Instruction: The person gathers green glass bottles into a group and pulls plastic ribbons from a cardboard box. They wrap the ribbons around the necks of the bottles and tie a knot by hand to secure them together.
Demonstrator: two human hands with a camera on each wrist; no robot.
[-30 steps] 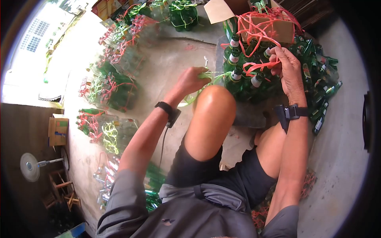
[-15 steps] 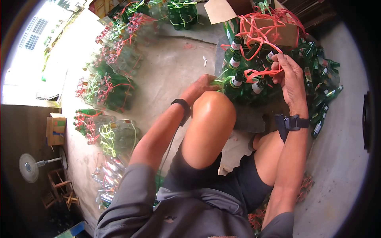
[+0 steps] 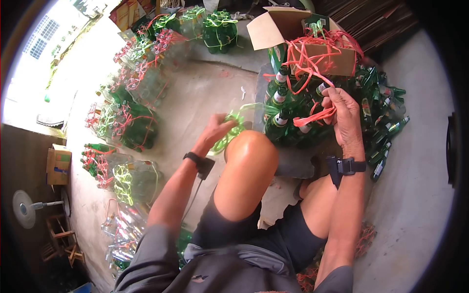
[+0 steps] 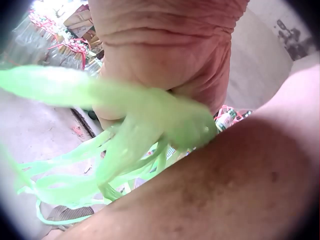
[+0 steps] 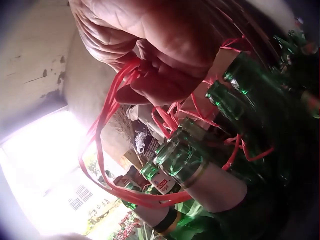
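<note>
My left hand grips a bunch of light green plastic twine beside the raised knee, and one strand runs right towards the bottles. In the left wrist view the loose green strips hang below the palm. My right hand pinches a loop of red plastic twine between thumb and fingers, above the green glass bottles. In the right wrist view this red loop hangs around the bottle necks at a distance. The bottles stand upright in a close group, several with white neck labels.
An open cardboard box draped with a red twine tangle stands behind the bottles. Loose green bottles lie at the right. Tied bottle bundles line the left side. A fan and a small carton are at far left.
My left hand first went right to the bottles' edge, then drew back left, with the green twine stretched out behind it. My right hand keeps its pinch on the red twine.
</note>
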